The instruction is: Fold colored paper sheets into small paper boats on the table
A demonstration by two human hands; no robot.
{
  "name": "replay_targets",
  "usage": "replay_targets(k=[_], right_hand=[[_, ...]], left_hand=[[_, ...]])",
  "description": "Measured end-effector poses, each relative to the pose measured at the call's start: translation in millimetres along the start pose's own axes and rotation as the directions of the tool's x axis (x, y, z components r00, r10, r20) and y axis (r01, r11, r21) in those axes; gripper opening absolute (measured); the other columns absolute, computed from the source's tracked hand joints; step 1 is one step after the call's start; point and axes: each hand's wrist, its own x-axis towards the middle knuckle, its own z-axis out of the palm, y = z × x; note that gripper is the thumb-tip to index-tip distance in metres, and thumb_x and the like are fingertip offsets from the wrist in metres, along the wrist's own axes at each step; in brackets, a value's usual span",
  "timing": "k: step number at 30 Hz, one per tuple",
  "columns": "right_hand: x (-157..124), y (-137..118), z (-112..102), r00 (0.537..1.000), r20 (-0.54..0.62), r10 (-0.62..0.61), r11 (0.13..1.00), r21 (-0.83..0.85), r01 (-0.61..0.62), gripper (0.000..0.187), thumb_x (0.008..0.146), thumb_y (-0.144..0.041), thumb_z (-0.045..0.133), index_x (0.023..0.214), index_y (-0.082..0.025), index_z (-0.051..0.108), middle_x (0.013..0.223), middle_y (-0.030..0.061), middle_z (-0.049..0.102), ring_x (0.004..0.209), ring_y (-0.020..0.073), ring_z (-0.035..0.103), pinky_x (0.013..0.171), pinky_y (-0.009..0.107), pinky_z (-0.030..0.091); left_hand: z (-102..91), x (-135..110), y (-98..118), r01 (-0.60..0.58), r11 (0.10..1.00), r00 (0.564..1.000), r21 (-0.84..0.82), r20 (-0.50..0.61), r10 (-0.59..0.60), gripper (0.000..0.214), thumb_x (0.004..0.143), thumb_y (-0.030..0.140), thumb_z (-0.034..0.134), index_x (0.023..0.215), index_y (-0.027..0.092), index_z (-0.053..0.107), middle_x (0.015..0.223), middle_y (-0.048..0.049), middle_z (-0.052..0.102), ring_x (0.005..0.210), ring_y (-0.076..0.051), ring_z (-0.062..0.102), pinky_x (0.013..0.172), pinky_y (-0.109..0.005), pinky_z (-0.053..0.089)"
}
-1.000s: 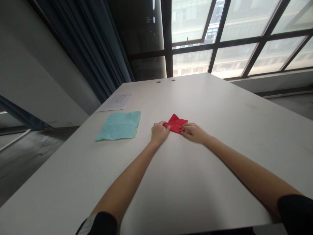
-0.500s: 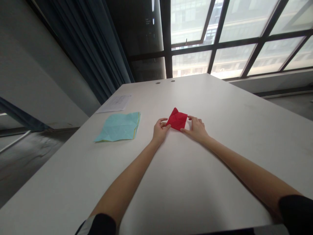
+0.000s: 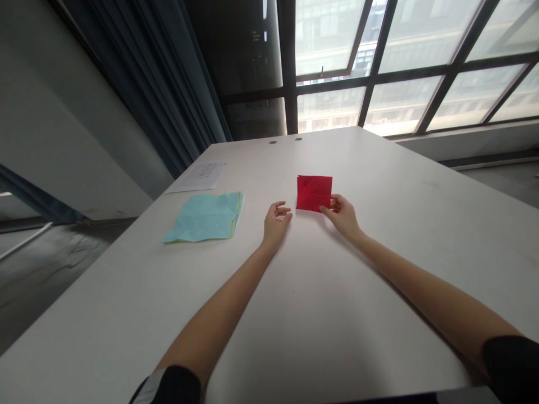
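Currently holding nothing in the half-curled left hand (image 3: 275,221); pinching with the right hand (image 3: 344,217) one corner of the red paper (image 3: 312,192), right of frame centre. Could droop or slip toward the table (image 3: 295,314), held so narrowly.

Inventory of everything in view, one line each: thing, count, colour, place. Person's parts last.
Red paper: 1, red, right hand's grip
Blue paper: count unclear, light blue with yellow edging, table's left side
Printed sheet: 1, white, beyond blue paper
Table: 1, white, centre
Round spots: 2, grey, table's far end
Curtain: count unclear, dark blue, left
Window: 1 bank, dark frame, beyond table
Wall: 1, grey, far left
Floor: 1, grey, both sides
Sleeves: 2, mostly black, bottom
Left hand: 1, bare, left of red paper, apart
Right hand: 1, bare, pinching red paper's near right corner
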Motion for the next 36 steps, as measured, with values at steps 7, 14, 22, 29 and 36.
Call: replay_targets(k=[7, 14, 22, 29, 36], right_hand=[[-5, -6, -16, 0.857, 0.332, -0.395, 0.627, -0.584, 0.515, 0.019, 0.08, -0.018, 0.045, 0.089, -0.019, 0.062, 0.083, 0.0071, 0.061, 0.079, 0.0193, 0.055, 0.082, 0.035, 0.036], [-14, -9, -7, 0.682, 0.658, -0.32, 0.467, -0.517, 0.718, 0.021, 0.083, -0.028, 0.048, 0.092, -0.019, 0.064, 0.087, 0.0079, 0.062, 0.087, 0.0208, 0.053, 0.082, 0.034, 0.031], [-9, -4, -12, 0.789, 0.555, -0.265, 0.602, -0.544, 0.584, 0.027, 0.088, -0.03, 0.04, 0.094, -0.019, 0.065, 0.091, 0.0072, 0.064, 0.086, 0.0194, 0.053, 0.079, 0.032, 0.035], [0, 19, -19, 0.914, 0.386, -0.126, 0.579, -0.72, 0.383, 0.035, 0.083, -0.036, 0.046, 0.111, -0.019, 0.059, 0.106, 0.0094, 0.061, 0.096, 0.0254, 0.05, 0.081, 0.037, 0.036], [0, 20, -19, 0.915, 0.355, -0.194, 0.65, -0.652, 0.391, 0.023, 0.079, -0.029, 0.051, 0.097, -0.019, 0.062, 0.097, 0.0079, 0.063, 0.092, 0.0245, 0.051, 0.08, 0.037, 0.037]], left_hand=[[0.1, -5, 8, -0.06, 0.977, 0.996, 0.206, -0.05, 0.072, 0.021, 0.078, 0.019, 0.048, 0.098, 0.016, 0.053, 0.085, -0.0042, 0.061, 0.078, -0.013, 0.057, 0.066, -0.023, 0.044], [-2.1, -7, 4, -0.151, 0.822, 0.988, 0.549, 0.05, 0.148, 0.022, 0.08, 0.029, 0.049, 0.092, 0.015, 0.06, 0.089, -0.0063, 0.063, 0.083, -0.017, 0.056, 0.077, -0.03, 0.044], [-4.0, -9, 5, -0.26, 0.614, 0.962, 0.745, 0.256, 0.096, 0.025, 0.077, 0.02, 0.054, 0.1, 0.023, 0.062, 0.099, -0.0021, 0.064, 0.094, -0.019, 0.052, 0.085, -0.033, 0.04], [-4.5, -7, 6, -0.241, 0.565, 0.966, 0.789, 0.249, 0.065, 0.026, 0.081, 0.027, 0.051, 0.105, 0.022, 0.061, 0.104, -0.0043, 0.062, 0.098, -0.021, 0.05, 0.084, -0.034, 0.039], [-5.4, -5, 5, -0.203, 0.62, 0.974, 0.758, 0.223, 0.046, 0.027, 0.075, 0.033, 0.056, 0.099, 0.026, 0.064, 0.098, -0.0021, 0.063, 0.095, -0.021, 0.052, 0.08, -0.035, 0.04]])
